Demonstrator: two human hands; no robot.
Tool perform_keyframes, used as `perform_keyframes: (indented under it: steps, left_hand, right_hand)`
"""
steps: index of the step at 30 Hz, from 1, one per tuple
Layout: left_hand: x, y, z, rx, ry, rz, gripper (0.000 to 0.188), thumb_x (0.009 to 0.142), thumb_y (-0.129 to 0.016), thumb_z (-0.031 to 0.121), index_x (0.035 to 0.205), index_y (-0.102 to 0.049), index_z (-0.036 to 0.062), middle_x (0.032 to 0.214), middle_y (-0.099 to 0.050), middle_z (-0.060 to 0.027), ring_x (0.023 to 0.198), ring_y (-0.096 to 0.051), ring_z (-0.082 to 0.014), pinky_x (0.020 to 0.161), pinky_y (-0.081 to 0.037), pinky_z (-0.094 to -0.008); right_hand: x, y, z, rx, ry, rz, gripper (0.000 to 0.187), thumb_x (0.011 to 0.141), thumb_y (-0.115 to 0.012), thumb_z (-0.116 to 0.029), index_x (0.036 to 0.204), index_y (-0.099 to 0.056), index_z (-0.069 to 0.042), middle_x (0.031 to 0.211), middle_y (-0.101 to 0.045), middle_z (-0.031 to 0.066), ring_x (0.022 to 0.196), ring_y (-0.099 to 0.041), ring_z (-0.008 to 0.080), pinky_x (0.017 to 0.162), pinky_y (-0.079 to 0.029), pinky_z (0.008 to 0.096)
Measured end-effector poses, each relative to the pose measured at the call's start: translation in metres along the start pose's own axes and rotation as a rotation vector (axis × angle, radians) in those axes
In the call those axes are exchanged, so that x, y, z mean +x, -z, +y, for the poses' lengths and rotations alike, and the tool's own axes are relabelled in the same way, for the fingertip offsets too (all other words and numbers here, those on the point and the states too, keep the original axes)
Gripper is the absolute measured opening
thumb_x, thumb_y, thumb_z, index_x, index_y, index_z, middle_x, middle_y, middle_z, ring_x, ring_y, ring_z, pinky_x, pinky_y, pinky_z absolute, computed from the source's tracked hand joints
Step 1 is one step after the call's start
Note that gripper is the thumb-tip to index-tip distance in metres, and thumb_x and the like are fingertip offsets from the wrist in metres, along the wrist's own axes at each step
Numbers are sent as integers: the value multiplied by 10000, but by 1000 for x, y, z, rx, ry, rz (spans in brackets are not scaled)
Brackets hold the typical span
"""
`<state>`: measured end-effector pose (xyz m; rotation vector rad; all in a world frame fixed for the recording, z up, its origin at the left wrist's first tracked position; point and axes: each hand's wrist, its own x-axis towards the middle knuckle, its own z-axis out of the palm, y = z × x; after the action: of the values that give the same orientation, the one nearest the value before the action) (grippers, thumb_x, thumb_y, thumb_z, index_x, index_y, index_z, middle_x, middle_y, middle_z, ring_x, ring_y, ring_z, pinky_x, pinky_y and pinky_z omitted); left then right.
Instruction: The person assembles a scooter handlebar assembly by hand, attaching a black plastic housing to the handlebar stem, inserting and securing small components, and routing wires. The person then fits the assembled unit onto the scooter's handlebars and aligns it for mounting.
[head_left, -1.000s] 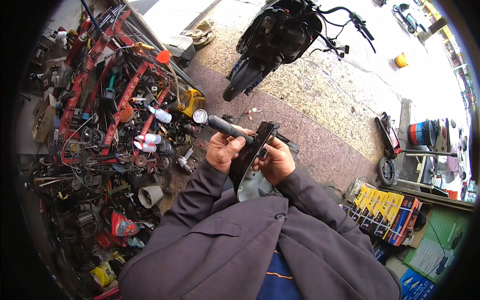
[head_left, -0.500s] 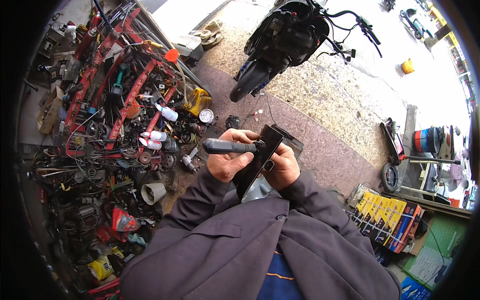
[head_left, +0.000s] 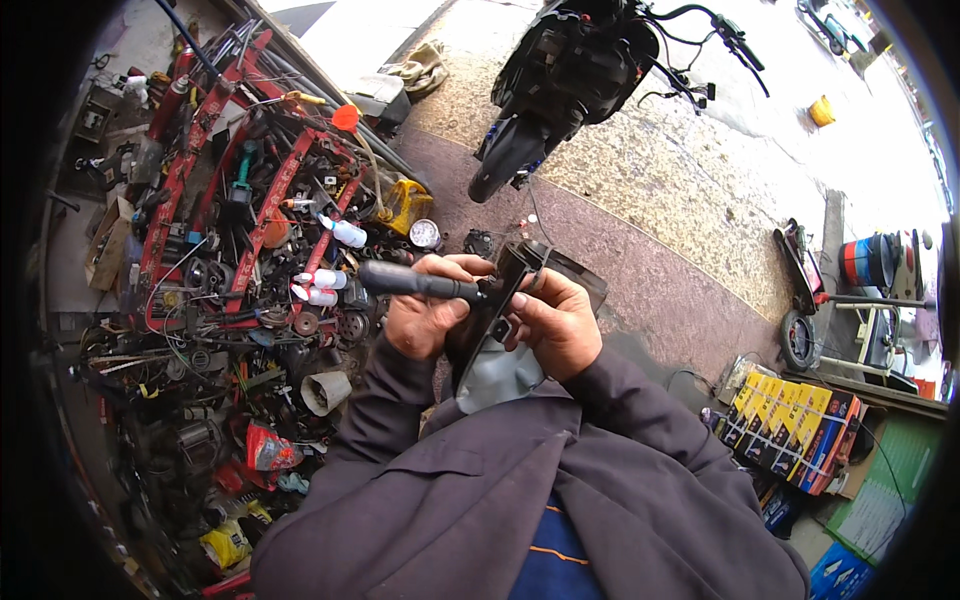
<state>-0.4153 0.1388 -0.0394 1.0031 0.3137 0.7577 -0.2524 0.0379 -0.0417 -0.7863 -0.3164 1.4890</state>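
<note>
My left hand [head_left: 425,318] is closed round a tool with a thick black handle [head_left: 405,279]. The handle's butt points left, and its other end meets a flat black plastic part [head_left: 510,285]. Which tool it is I cannot make out, since its tip is hidden against the part. My right hand [head_left: 560,322] pinches the part's right side between thumb and fingers. Beneath both hands, a pale grey rounded piece [head_left: 498,376] rests against my lap; whether it joins the black part is unclear.
Tools, metal parts and white bottles [head_left: 348,232] crowd red metal frames [head_left: 280,190] at left. A partly stripped scooter [head_left: 570,70] stands ahead on the paving. Bundled yellow and black boxes [head_left: 785,420] sit at right, near a small wheel [head_left: 798,340] and a cable spool [head_left: 868,263].
Both hands have shifted left with the tool and the black part. My right thumb now lies on the part's near face, and more of the grey piece shows. The view has turned slightly.
</note>
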Motion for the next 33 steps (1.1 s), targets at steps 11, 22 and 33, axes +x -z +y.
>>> perform_keyframes:
  steps: [11, 22, 33]
  left_hand:
    - [-7, 49, 1, -262, 253, 84, 242, 968, -484, 69, 1201, -549, 51, 1030, -656, -139, 705, -644, -162, 483, -522, -293]
    - [-27, 77, -31, -420, 372, 136, 260, 1000, -443, 120, 1239, -543, 103, 1076, -648, -90, 892, -647, -203, 454, -478, -295]
    - [-20, 96, -56, -693, 556, -67, 339, 1005, -460, 206, 1328, -471, 105, 1266, -563, -133, 1148, -562, -371, 582, -536, -409]
  right_hand:
    - [26, -22, 15, -87, -128, 109, 156, 925, -615, -93, 1029, -569, 13, 844, -632, 79, 630, -635, 147, 521, -523, 255]
    - [18, -25, 13, -569, -70, 109, 329, 865, -634, -98, 1126, -565, 91, 919, -665, 164, 720, -665, 235, 632, -551, 341]
    - [16, 20, -81, -1535, 43, -303, 426, 813, -691, -269, 1111, -607, 25, 972, -659, 236, 934, -640, 387, 832, -512, 437]
